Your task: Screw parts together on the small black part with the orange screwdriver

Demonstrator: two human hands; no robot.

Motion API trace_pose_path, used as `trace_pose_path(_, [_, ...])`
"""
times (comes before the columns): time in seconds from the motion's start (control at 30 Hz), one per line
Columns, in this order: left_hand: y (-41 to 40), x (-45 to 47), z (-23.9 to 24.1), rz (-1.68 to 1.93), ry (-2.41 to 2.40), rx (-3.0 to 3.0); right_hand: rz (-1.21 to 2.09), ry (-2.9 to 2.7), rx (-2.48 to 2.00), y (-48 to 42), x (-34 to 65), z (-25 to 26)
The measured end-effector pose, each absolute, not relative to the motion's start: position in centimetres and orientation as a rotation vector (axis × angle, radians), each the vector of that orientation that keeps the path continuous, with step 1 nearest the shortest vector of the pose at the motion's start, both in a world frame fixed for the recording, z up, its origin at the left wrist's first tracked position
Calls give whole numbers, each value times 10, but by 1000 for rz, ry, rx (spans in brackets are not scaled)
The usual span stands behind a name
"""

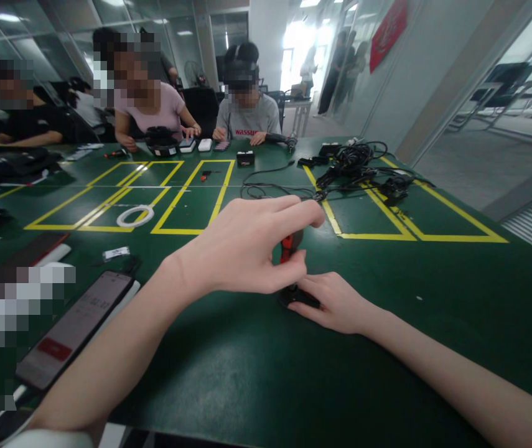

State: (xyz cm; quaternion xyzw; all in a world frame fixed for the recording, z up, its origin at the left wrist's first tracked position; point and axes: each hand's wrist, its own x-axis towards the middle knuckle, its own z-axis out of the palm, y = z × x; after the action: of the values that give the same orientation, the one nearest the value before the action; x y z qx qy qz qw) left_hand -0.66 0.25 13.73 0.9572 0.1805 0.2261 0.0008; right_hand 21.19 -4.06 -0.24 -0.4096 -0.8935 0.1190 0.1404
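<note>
My left hand (247, 246) reaches in from the left. Its fingers curl around the red-and-black handle of a screwdriver (287, 247), which stands roughly upright with its lower end pointing down. Just below, my right hand (340, 302) rests on the green table, its fingers closed on a flat black part (299, 298). The screwdriver's lower end meets or nearly meets that part; the exact contact is hidden by my fingers.
At left lie a lit phone (76, 330) and a white tape ring (135, 216). A tangle of black cables (356, 163) sits at the back right, beside yellow tape outlines. A small black box (246, 158) stands farther back. People sit across the table.
</note>
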Motion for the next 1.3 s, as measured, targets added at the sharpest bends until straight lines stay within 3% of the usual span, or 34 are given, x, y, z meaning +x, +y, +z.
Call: trace_pose_path(1.3, [-1,-4,137,722,563,3024,338,-2588,-1216,-41,211,-4])
